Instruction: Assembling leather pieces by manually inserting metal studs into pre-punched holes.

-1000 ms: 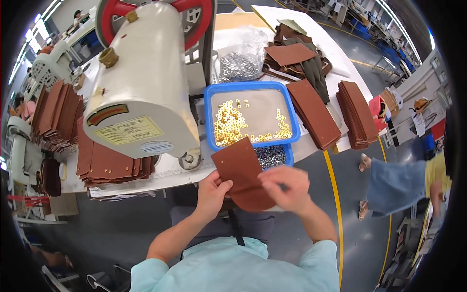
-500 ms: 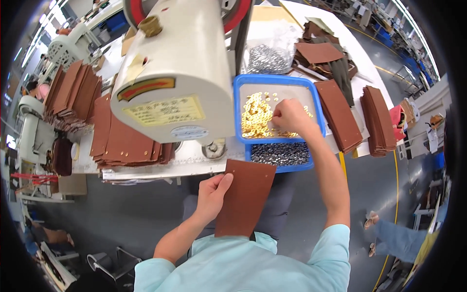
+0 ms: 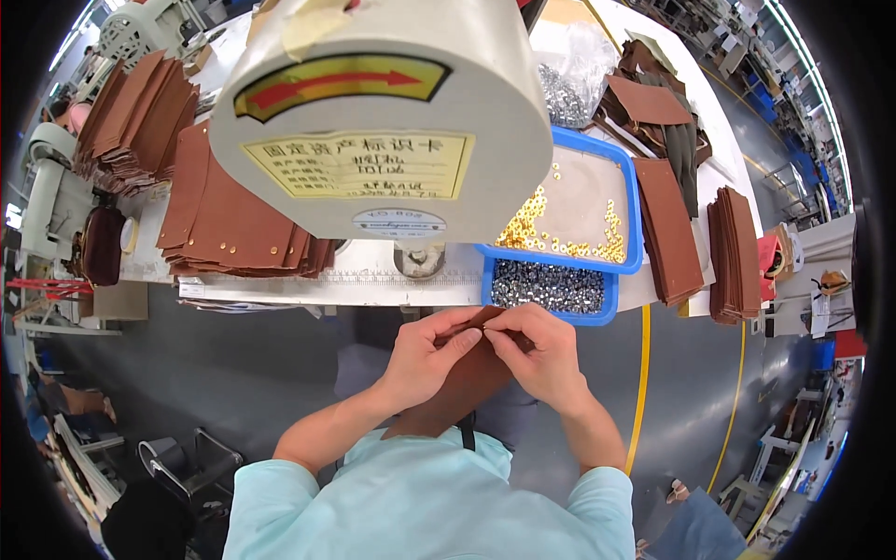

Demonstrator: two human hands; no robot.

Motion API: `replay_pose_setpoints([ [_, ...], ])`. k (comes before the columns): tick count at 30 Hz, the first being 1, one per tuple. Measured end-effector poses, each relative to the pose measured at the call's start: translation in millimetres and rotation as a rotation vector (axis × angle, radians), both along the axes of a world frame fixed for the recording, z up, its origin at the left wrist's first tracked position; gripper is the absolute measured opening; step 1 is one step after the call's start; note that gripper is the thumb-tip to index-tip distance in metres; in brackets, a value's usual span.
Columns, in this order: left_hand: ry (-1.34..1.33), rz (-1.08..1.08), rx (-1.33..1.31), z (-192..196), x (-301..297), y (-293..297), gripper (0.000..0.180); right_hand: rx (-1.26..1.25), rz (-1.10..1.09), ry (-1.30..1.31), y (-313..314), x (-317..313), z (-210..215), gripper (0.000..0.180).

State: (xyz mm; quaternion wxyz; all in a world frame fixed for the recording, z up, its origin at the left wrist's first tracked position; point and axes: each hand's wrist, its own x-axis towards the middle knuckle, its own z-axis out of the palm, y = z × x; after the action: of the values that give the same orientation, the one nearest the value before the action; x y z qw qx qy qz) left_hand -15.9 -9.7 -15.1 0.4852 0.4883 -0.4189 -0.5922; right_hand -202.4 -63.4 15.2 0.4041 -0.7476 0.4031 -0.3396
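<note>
A brown leather panel [image 3: 459,394] hangs in front of my body, below the bench edge. My left hand [image 3: 422,362] is closed on its upper end, thumb on the near face. My right hand [image 3: 544,359] meets it there, finger and thumb pinched at the panel's top edge; whatever sits between those fingertips is too small to make out. Just beyond my hands, a blue tray [image 3: 637,210] holds small gold rings, apparently eyelets [image 3: 609,245]. A smaller blue bin [image 3: 611,301] of dark metal fittings [image 3: 551,286] stands at its near side.
A big white machine head [image 3: 373,219] overhangs the bench and hides part of the tray. Stacked brown panels [image 3: 229,210] lie to the left, some with gold rings. More panels [image 3: 667,233] lie right, near a clear bag [image 3: 574,79] of metal parts.
My right hand has left the gold rings in the tray and come down to the panel's top edge. The panel has tilted, and my view has shifted closer to the machine.
</note>
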Motion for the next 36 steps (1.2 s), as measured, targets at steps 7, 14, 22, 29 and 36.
replay_pose_setpoints([
  [7,0.002,-0.035,0.011,2,-5,-1,0.027,-0.107,-0.106,0.081,5,-6,-4,0.012],
  [14,-0.2,-0.181,-0.077,0,5,1,0.026,-0.156,-0.139,0.119,20,-12,-13,0.016],
  [22,-0.531,-0.192,-0.381,-3,3,-2,0.019,-0.056,-0.214,0.226,-35,-43,-42,0.014],
  [29,-0.595,-0.043,-0.985,-24,1,-2,0.025,-0.224,-0.2,0.442,-56,-36,-59,0.014],
  [36,-0.581,-0.017,-1.151,-15,6,-3,0.022,-0.323,-0.261,0.351,-45,-33,-51,0.007],
])
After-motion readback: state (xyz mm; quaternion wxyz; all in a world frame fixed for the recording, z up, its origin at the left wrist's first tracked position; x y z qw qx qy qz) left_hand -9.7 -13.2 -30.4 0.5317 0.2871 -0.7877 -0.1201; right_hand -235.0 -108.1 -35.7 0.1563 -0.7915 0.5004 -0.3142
